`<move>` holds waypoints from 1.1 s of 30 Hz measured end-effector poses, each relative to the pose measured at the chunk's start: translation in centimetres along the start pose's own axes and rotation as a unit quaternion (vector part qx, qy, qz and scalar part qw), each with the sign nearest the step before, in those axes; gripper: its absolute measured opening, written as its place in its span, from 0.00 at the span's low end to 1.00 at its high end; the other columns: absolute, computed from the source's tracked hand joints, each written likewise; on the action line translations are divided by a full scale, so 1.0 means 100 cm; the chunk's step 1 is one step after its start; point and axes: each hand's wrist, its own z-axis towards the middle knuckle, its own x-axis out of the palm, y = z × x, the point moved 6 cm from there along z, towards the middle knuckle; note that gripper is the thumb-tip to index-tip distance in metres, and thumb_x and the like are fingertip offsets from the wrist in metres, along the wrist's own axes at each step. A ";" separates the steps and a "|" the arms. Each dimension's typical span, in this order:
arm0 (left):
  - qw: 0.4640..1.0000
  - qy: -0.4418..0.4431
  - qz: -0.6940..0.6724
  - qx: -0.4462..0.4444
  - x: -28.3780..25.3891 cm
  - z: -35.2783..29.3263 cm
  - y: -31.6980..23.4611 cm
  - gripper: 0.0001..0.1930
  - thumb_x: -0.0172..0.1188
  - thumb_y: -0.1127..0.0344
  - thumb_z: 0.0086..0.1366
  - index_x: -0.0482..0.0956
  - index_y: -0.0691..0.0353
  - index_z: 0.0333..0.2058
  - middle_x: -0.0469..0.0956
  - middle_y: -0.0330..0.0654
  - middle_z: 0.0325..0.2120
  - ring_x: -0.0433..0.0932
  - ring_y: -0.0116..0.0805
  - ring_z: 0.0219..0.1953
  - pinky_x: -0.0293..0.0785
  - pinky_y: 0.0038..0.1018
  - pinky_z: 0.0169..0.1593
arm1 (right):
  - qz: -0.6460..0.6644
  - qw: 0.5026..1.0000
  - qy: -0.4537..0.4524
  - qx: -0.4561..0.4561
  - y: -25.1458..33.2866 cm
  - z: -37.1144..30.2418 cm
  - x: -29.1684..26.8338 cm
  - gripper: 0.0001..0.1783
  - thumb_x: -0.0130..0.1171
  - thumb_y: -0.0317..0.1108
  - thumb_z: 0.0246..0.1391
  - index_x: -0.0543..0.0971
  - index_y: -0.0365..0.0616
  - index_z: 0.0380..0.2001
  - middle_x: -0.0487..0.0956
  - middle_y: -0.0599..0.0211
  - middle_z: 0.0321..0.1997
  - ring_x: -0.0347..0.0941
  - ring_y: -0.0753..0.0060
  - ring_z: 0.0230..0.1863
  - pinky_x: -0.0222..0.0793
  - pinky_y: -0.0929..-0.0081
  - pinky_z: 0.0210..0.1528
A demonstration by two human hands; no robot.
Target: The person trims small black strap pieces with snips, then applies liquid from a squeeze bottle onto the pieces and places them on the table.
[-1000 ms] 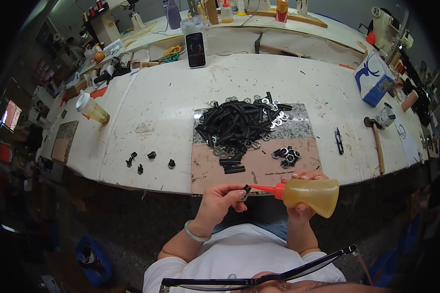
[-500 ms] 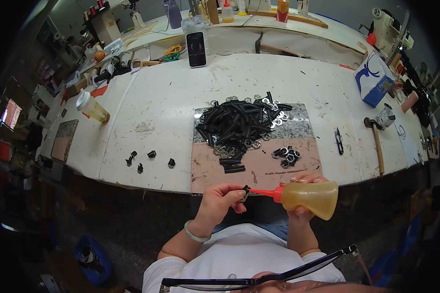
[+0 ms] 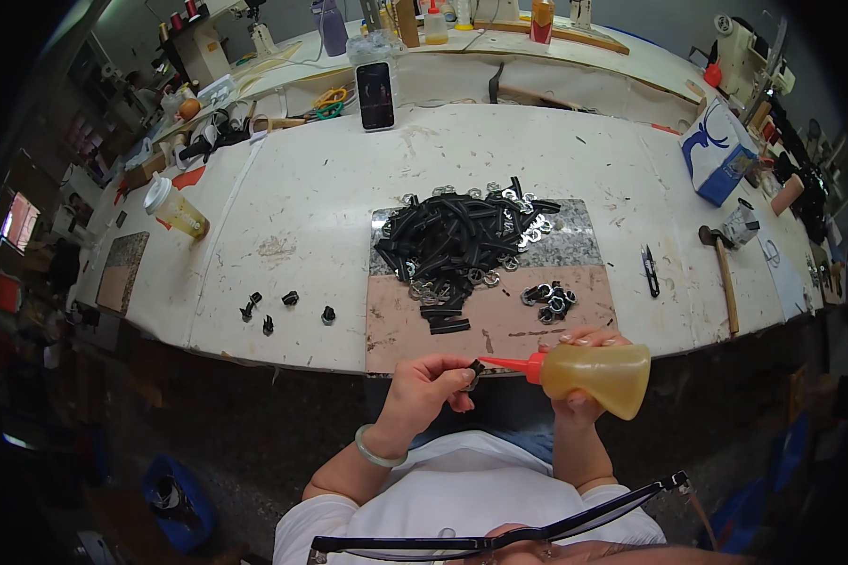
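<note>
Just off the table's front edge, my left hand (image 3: 431, 391) pinches a small black strap piece with a metal ring (image 3: 476, 370). My right hand (image 3: 579, 405) is wrapped round a squeeze bottle (image 3: 598, 374) of amber liquid, tilted sideways. Its red nozzle (image 3: 509, 363) points left, the tip at the black piece. Beyond my hands, a heap of black strips (image 3: 457, 226) mixed with metal rings lies on a board (image 3: 400, 339). A small cluster of ringed black pieces (image 3: 549, 301) sits at the board's right. Several finished-looking folded pieces (image 3: 290, 298) are scattered left of the board.
A phone (image 3: 375, 97) stands upright at the back. To the right lie thread snips (image 3: 650, 271), a hammer (image 3: 725, 282) and a blue-and-white carton (image 3: 719, 155). A lidded cup (image 3: 179, 207) stands at the left, near a small board (image 3: 124, 273).
The bottle's nozzle has tipped slightly upward at the black piece. My hands otherwise stay nearly in place; the whole view has shifted very slightly.
</note>
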 end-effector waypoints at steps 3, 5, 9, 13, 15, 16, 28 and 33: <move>1.000 -0.007 0.001 0.007 -0.003 0.000 0.000 0.10 0.56 0.72 0.56 0.75 0.72 0.35 0.76 0.42 0.21 0.76 0.26 0.18 0.73 0.17 0.22 | 0.047 0.998 -0.028 0.016 0.004 0.006 0.006 0.38 0.70 0.45 0.35 0.60 0.44 0.46 0.65 0.61 0.38 0.64 0.60 0.42 0.70 0.65 0.43; 1.000 -0.003 0.008 0.006 -0.002 0.000 0.000 0.09 0.57 0.72 0.56 0.75 0.72 0.35 0.76 0.42 0.21 0.76 0.26 0.18 0.73 0.17 0.22 | -0.007 0.998 0.055 -0.041 0.006 0.003 0.009 0.39 0.70 0.47 0.33 0.60 0.43 0.45 0.64 0.61 0.38 0.64 0.60 0.42 0.68 0.65 0.44; 1.000 0.001 0.001 0.009 0.001 0.000 -0.001 0.10 0.57 0.72 0.56 0.75 0.72 0.35 0.76 0.42 0.21 0.76 0.26 0.18 0.73 0.17 0.22 | -0.015 1.000 -0.018 0.013 -0.002 0.001 0.000 0.39 0.70 0.47 0.34 0.60 0.43 0.45 0.64 0.61 0.38 0.64 0.61 0.42 0.69 0.66 0.43; 1.000 -0.025 0.003 0.007 -0.003 0.000 -0.003 0.09 0.56 0.73 0.56 0.75 0.73 0.34 0.75 0.42 0.20 0.75 0.26 0.17 0.72 0.18 0.21 | 0.013 0.999 0.028 -0.024 0.002 0.004 0.003 0.39 0.71 0.45 0.33 0.60 0.44 0.45 0.64 0.60 0.38 0.64 0.61 0.42 0.73 0.66 0.40; 1.000 -0.030 -0.002 0.001 -0.002 0.002 -0.003 0.07 0.56 0.74 0.55 0.75 0.72 0.32 0.75 0.42 0.19 0.74 0.27 0.16 0.73 0.19 0.20 | -0.018 0.997 0.064 -0.048 0.003 0.001 0.004 0.39 0.71 0.45 0.33 0.60 0.44 0.45 0.64 0.60 0.38 0.64 0.61 0.41 0.74 0.67 0.39; 0.999 -0.034 -0.007 0.000 -0.003 0.002 -0.003 0.07 0.56 0.74 0.55 0.75 0.73 0.32 0.75 0.42 0.19 0.74 0.27 0.15 0.72 0.19 0.19 | -0.011 0.999 0.025 -0.023 0.000 0.001 0.003 0.39 0.71 0.45 0.33 0.60 0.44 0.45 0.64 0.61 0.38 0.65 0.61 0.41 0.74 0.66 0.39; 0.996 -0.035 -0.065 -0.046 -0.005 0.003 0.002 0.07 0.53 0.75 0.55 0.74 0.73 0.32 0.73 0.43 0.18 0.71 0.25 0.13 0.72 0.19 0.18 | 0.032 0.999 -0.002 0.005 0.002 -0.001 0.001 0.38 0.71 0.43 0.32 0.61 0.45 0.44 0.64 0.63 0.38 0.65 0.60 0.43 0.75 0.61 0.42; 0.996 -0.028 -0.070 -0.046 -0.006 0.002 0.003 0.06 0.53 0.76 0.55 0.74 0.73 0.31 0.73 0.42 0.18 0.71 0.24 0.13 0.72 0.19 0.18 | -0.001 0.999 0.036 -0.005 -0.001 0.000 0.003 0.37 0.71 0.42 0.33 0.60 0.46 0.44 0.64 0.63 0.38 0.64 0.60 0.44 0.74 0.62 0.41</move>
